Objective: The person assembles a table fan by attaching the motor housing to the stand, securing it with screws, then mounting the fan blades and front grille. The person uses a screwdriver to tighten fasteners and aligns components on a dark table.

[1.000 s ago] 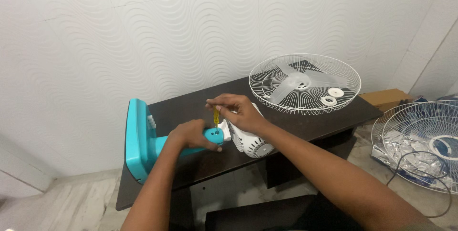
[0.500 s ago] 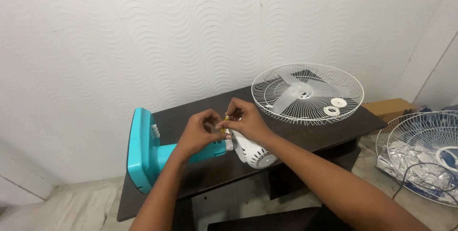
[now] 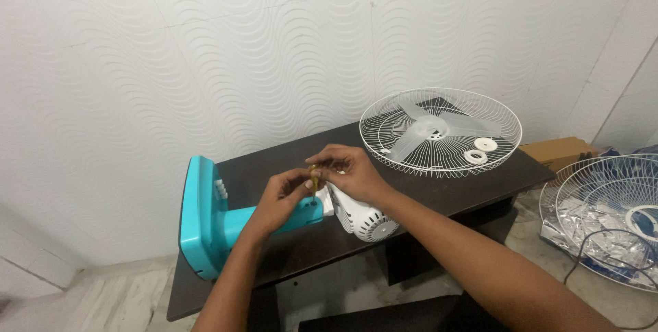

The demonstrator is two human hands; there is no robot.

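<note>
Where the dark surface (image 3: 452,191) runs back against the patterned white wall (image 3: 171,65), a turquoise fan stand (image 3: 205,219) lies on its side near the left front edge, its base standing up close to that corner. The stand's neck meets the white motor housing (image 3: 360,215), which sits close to the front edge. Above that joint a small yellow screwdriver (image 3: 314,180) is held upright, pinched near its top between the fingertips of the right hand (image 3: 349,171), while the left hand (image 3: 281,198) is closed around it from the other side, fingers curled together. The tip of the tool and the joint beneath are hidden by the hands, so their contact cannot be made out. Bare surface is left between the motor housing and a white wire fan guard (image 3: 441,132) at the far right end; a translucent blade (image 3: 428,128) and two white ring-shaped caps (image 3: 480,150) rest inside the guard. Beyond the right edge a cardboard box (image 3: 555,150) is seen, and on the floor a second wire guard (image 3: 606,212) is cut off by the frame, with a black cable (image 3: 603,250) across it.
</note>
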